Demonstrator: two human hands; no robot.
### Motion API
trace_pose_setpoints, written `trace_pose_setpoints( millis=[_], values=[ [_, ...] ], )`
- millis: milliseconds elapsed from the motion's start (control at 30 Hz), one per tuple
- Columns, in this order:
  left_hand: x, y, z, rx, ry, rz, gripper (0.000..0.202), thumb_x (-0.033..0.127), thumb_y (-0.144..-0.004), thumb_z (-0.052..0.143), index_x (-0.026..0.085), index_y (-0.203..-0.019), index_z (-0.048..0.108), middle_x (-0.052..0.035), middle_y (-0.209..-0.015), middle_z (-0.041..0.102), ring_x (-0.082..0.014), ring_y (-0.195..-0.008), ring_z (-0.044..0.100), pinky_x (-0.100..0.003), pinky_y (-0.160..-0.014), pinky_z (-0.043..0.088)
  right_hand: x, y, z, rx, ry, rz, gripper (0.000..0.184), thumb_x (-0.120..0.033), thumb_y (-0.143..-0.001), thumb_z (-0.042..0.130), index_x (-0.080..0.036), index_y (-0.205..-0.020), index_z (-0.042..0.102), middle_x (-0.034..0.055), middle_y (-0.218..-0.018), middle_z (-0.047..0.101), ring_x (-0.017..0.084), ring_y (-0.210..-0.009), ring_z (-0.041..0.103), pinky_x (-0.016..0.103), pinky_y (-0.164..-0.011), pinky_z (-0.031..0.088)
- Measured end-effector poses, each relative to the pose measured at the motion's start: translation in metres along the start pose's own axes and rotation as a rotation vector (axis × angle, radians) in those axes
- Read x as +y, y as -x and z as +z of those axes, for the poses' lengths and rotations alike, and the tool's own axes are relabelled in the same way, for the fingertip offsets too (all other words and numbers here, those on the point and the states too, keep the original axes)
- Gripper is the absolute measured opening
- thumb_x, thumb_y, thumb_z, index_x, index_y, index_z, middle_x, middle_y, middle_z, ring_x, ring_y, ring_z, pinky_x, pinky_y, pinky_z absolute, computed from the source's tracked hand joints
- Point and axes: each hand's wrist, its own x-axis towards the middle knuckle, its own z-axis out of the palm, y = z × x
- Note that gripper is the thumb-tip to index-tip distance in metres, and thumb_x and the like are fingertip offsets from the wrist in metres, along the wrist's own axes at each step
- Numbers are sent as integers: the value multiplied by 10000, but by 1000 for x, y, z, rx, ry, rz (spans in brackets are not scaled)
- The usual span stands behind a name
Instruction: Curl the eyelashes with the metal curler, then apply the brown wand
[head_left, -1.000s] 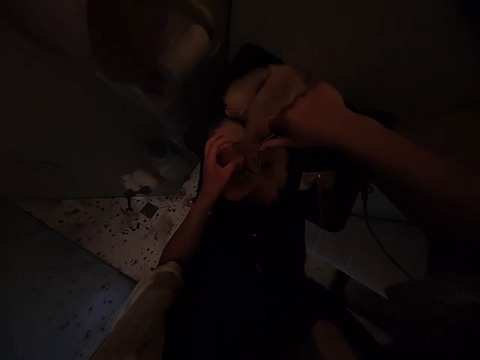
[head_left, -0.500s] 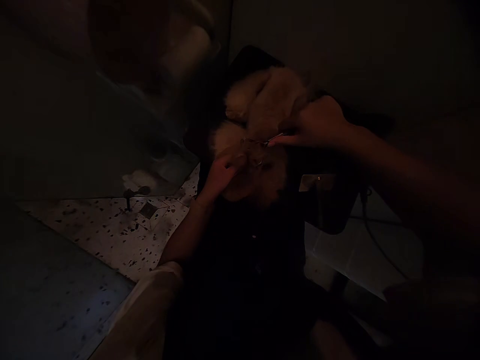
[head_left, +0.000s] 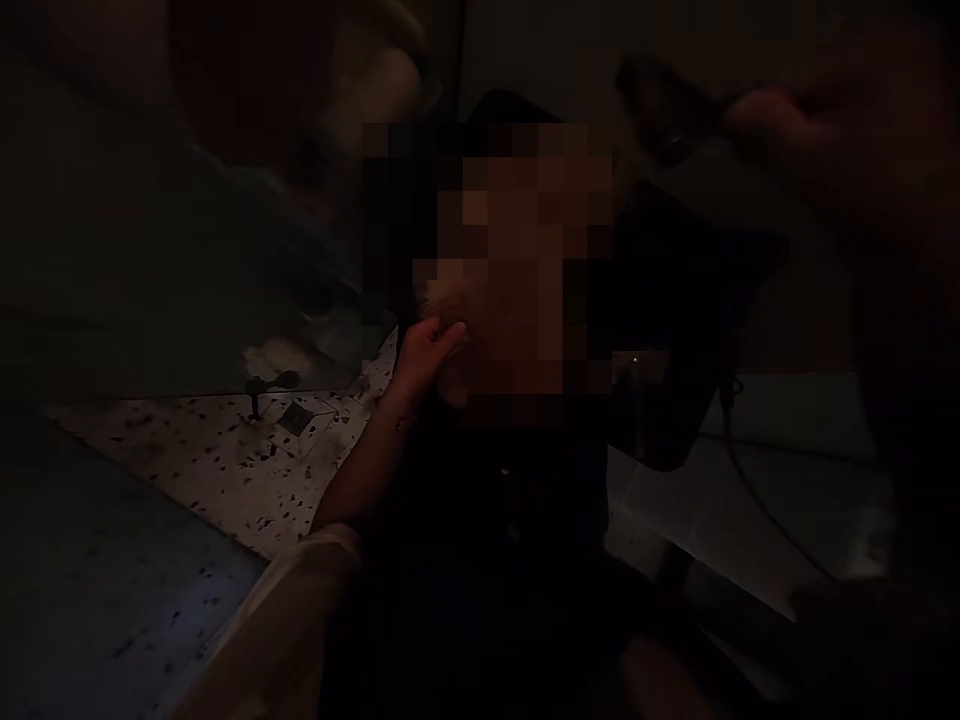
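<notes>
The left hand [head_left: 426,352] has its fingers drawn together, their tips in a tuft of pale fur [head_left: 450,293]. It is too dark to tell whether they pinch the tuft or only press on it. Just beyond the fingertips the middle of the view is blurred out, so the rest of the fur cannot be made out. A pale sleeve [head_left: 292,610] covers that arm near the bottom edge.

The right hand [head_left: 772,120] is high and to the right, well apart from the fur and smeared by blur. It looks closed round one end of a dark tool [head_left: 664,108], which points back toward the fur. What kind of tool it is cannot be told.

As things lie, one hand steadies the fur and the tool is off it, so nothing is being worked at this instant. How much of the fur is done or left does not show.

Below the left hand lies a pale speckled floor [head_left: 217,470] with a small square drain [head_left: 298,420] set in it. Left of the sleeve is a dull blue-grey slab [head_left: 97,580], and a grey panel [head_left: 150,290] rises above the floor. Under the right hand a black seat [head_left: 675,300] fills the gloom. A thin cable [head_left: 757,500] trails from it over pale tiles [head_left: 795,470]. The room is very dim, and its walls are lost in shadow.
</notes>
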Motion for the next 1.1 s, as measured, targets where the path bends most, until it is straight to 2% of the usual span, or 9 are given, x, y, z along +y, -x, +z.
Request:
trace_pose_setpoints(
  millis=[100,167,333,500,667,733,833,933,1100],
  values=[
    [11,3,5,-37,-9,20,394,519,-703,730,139,-723,628,-13,-679,623,-108,-604,562,-182,-513,431,-9,2,-2,-109,496,-188,994,-897,-769,121,-189,-1076,747,159,-998,698,354,-932,649,405,-650,341],
    [18,4,8,-60,-42,58,347,472,-718,716,141,-693,615,-6,-658,609,-108,-606,557,-182,-523,433,-23,9,11,-144,640,-333,922,-885,-801,166,-234,-1127,731,155,-1001,706,344,-928,659,398,-661,367],
    [25,3,8,-95,-149,77,337,398,-756,702,145,-593,548,7,-575,552,-101,-550,525,-187,-492,408,-64,22,36,-269,753,-571,743,-798,-851,364,-193,-1084,727,119,-952,708,290,-867,655,348,-652,388],
    [28,-3,7,-159,-233,122,315,378,-800,666,146,-604,587,16,-553,550,-99,-537,515,-187,-485,392,-78,20,32,-350,728,-768,646,-729,-884,431,-191,-1105,710,103,-987,706,287,-928,631,336,-713,400],
    [28,-9,7,-191,-317,215,232,217,-774,633,138,-561,582,23,-579,570,-105,-593,541,-179,-539,417,-69,19,31,-348,785,-717,701,-773,-883,350,-205,-1077,713,89,-968,710,282,-908,633,337,-702,367],
    [24,-11,8,-194,-279,249,160,134,-775,583,139,-624,637,13,-655,635,-126,-660,597,-191,-618,481,-67,22,33,-355,687,-733,732,-793,-873,332,-199,-1069,714,81,-947,711,265,-925,621,316,-700,338],
    [15,-15,11,-166,-218,265,200,31,-759,532,145,-721,692,-14,-748,695,-149,-718,639,-215,-663,522,-66,28,31,-326,444,-757,724,-802,-879,285,-261,-1100,712,29,-980,721,220,-977,607,290,-692,295],
    [11,-17,11,-158,-194,281,219,15,-755,551,149,-801,719,-24,-826,719,-159,-781,660,-225,-713,537,-66,32,22,-248,363,-725,750,-816,-875,223,-299,-1097,719,7,-1044,723,203,-978,612,301,-677,274],
    [18,-7,1,16,-287,333,171,49,-728,614,152,-806,726,4,-810,716,-147,-761,655,-207,-704,508,-62,39,12,-143,419,-510,757,-839,-844,257,-291,-1102,713,39,-1010,721,239,-897,637,317,-633,265]
  ],
)
